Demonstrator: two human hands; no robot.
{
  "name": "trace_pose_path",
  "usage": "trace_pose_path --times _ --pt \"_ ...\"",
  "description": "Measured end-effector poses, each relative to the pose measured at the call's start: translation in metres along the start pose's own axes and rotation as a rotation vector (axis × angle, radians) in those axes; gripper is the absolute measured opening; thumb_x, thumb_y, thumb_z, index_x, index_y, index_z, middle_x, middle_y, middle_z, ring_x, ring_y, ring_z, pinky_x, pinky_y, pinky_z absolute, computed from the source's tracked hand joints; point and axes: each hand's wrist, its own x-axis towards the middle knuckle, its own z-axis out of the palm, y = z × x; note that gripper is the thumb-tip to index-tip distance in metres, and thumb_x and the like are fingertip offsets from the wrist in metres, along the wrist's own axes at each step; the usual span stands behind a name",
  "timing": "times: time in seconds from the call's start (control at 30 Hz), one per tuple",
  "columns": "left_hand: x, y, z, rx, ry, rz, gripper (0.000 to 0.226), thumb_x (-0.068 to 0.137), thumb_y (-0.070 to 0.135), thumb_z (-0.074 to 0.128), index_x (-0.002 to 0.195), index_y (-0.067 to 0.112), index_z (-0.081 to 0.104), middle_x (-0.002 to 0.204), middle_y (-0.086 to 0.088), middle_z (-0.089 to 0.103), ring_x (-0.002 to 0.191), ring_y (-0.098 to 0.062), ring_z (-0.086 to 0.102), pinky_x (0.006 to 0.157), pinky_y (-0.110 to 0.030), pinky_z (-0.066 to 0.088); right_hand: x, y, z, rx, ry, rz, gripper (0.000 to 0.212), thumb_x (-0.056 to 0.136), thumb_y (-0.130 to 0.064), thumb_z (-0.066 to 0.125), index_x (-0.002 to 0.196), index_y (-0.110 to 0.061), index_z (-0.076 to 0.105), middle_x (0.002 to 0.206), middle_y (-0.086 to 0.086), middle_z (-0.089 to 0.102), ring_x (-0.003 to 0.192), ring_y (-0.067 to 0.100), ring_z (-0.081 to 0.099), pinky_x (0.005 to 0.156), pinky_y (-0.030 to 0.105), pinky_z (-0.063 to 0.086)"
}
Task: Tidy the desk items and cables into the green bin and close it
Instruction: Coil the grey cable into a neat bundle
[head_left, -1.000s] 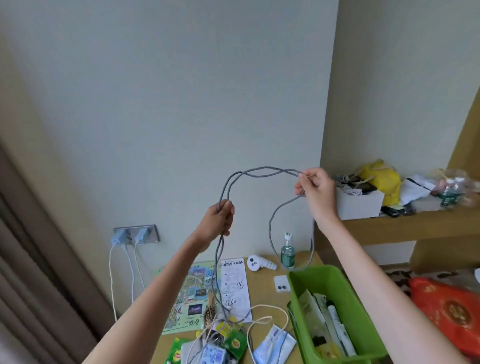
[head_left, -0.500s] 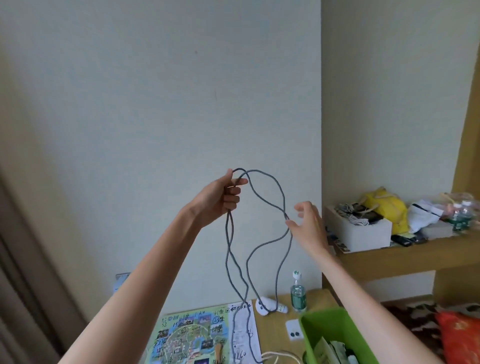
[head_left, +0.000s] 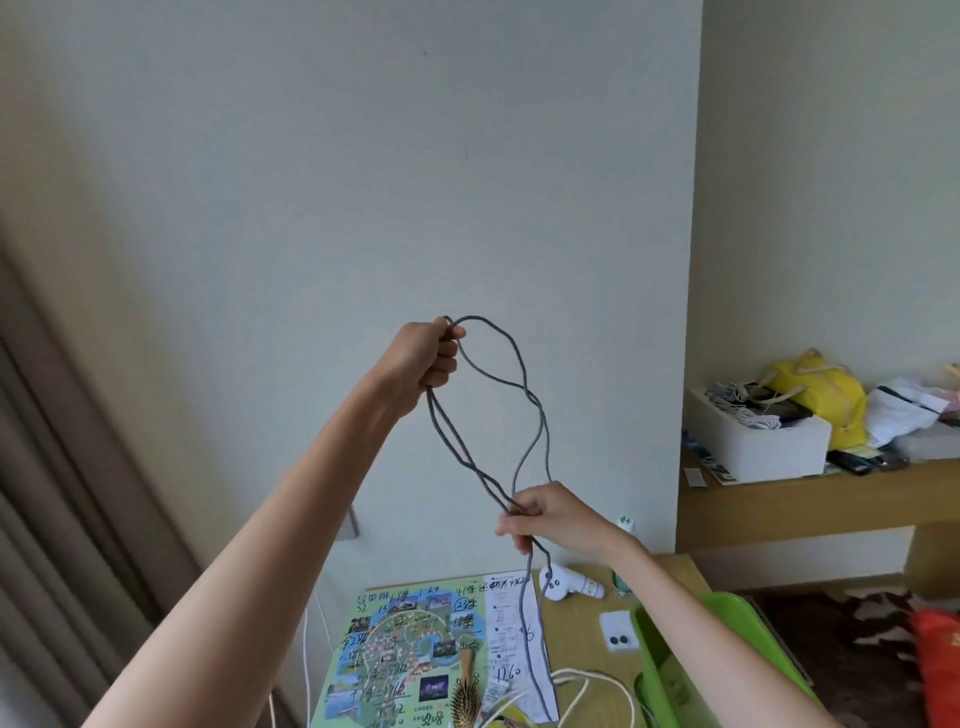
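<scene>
Between my grips the grey cable (head_left: 532, 397) looks limp and light, left hand (head_left: 426, 358) clenching its loop tops, right hand (head_left: 550, 519) pinching the gathered strands below.

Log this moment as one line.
grey cable looped | left hand grips loop top | right hand pinches strands below | green bin open

Open air above desk (head_left: 576, 642); shelf (head_left: 810, 493) juts right.
</scene>
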Motion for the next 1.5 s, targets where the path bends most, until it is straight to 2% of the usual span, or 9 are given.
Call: trace_pose_path --times 0.13,0.37,0.7,0.9,1.07,1.17,1.27,1.37,1.5 --pt "-0.002 -0.028 -0.031 0.130 0.086 -0.045 0.032 0.103 0.019 0.027 0.078 0.015 0.047 0.048 0.011 0.026 0.037 -0.005 0.019 0.034 -0.015 0.013 -0.012 0.035 -0.015 -0.083 -0.063 0.146 0.015 0.086 -0.023 0.071 0.087 -0.009 0.075 0.073 0.000 0.070 0.072 0.010 0.064 0.073 0.020 0.051" --pt "-0.008 -0.114 -0.051 0.234 0.074 -0.151 0.034 0.103 0.026 0.032 0.085 0.013 0.058 0.058 0.006 0.034 0.045 -0.008 0.029 0.040 -0.016 0.023 -0.021 0.047 -0.032 -0.058 0.001 0.200 0.019 0.095 -0.014 0.060 0.091 -0.001 0.073 0.079 0.012 0.073 0.074 0.020 0.068 0.069 0.026 0.055" --pt "-0.022 -0.179 -0.053 -0.191 -0.003 -0.331 0.055 0.102 0.053 0.025 0.104 0.010 0.059 0.088 -0.007 0.074 0.087 -0.020 0.069 0.073 -0.030 0.049 -0.023 0.014 -0.029 0.129 0.230 0.052 0.023 0.098 -0.017 0.055 0.094 0.000 0.070 0.080 0.015 0.074 0.073 0.027 0.072 0.067 0.031 0.059" --pt "-0.030 -0.199 -0.046 -0.436 -0.243 -0.387 0.087 0.086 0.078 0.028 0.125 0.003 0.046 0.126 -0.020 0.064 0.119 -0.031 0.060 0.107 -0.048 0.038 -0.012 -0.002 -0.031 0.254 0.358 -0.037 0.024 0.098 -0.020 0.053 0.092 -0.003 0.069 0.078 0.014 0.074 0.066 0.025 0.071 0.064 0.031 0.059" --pt "-0.044 -0.215 -0.021 -0.524 -0.398 -0.381 0.098 0.079 0.079 0.040 0.143 0.005 0.033 0.137 -0.016 0.056 0.130 -0.026 0.052 0.114 -0.046 0.029 0.002 -0.011 -0.027 0.429 0.455 -0.083 0.021 0.099 -0.018 0.053 0.093 -0.003 0.067 0.084 0.013 0.075 0.074 0.025 0.074 0.066 0.030 0.059" --pt "-0.053 -0.218 0.003 -0.386 -0.487 -0.305 0.093 0.078 0.072 0.049 0.146 0.010 0.034 0.140 -0.006 0.056 0.133 -0.018 0.048 0.114 -0.042 0.029 0.012 -0.014 -0.019 0.522 0.503 -0.074 0.018 0.098 -0.016 0.054 0.093 -0.002 0.066 0.082 0.012 0.075 0.075 0.024 0.074 0.065 0.028 0.058" --pt "-0.061 -0.217 0.025 -0.017 -0.566 -0.184 0.071 0.086 0.059 0.055 0.141 0.016 0.043 0.136 0.007 0.059 0.128 -0.007 0.051 0.111 -0.034 0.035 0.020 -0.016 -0.012 0.571 0.550 -0.071 0.017 0.097 -0.014 0.056 0.093 -0.001 0.065 0.083 0.012 0.075 0.075 0.024 0.074 0.064 0.028 0.058" --pt "-0.062 -0.220 0.038 0.162 -0.518 -0.122 0.035 0.099 0.036 0.050 0.119 0.007 0.056 0.120 -0.005 0.069 0.111 -0.015 0.064 0.098 -0.027 0.046 0.027 -0.016 -0.011 0.580 0.568 -0.071 0.018 0.097 -0.015 0.057 0.096 0.000 0.065 0.084 0.013 0.075 0.077 0.024 0.074 0.065 0.028 0.058" --pt "-0.061 -0.216 0.047 0.161 -0.386 -0.129 0.028 0.107 0.020 0.029 0.090 0.007 0.047 0.086 -0.018 0.066 0.089 -0.030 0.064 0.086 -0.038 0.049 0.037 -0.005 -0.019 0.527 0.494 -0.017 0.030 0.100 -0.028 0.050 0.103 -0.001 0.065 0.096 0.017 0.074 0.091 0.028 0.073 0.076 0.033 0.059"
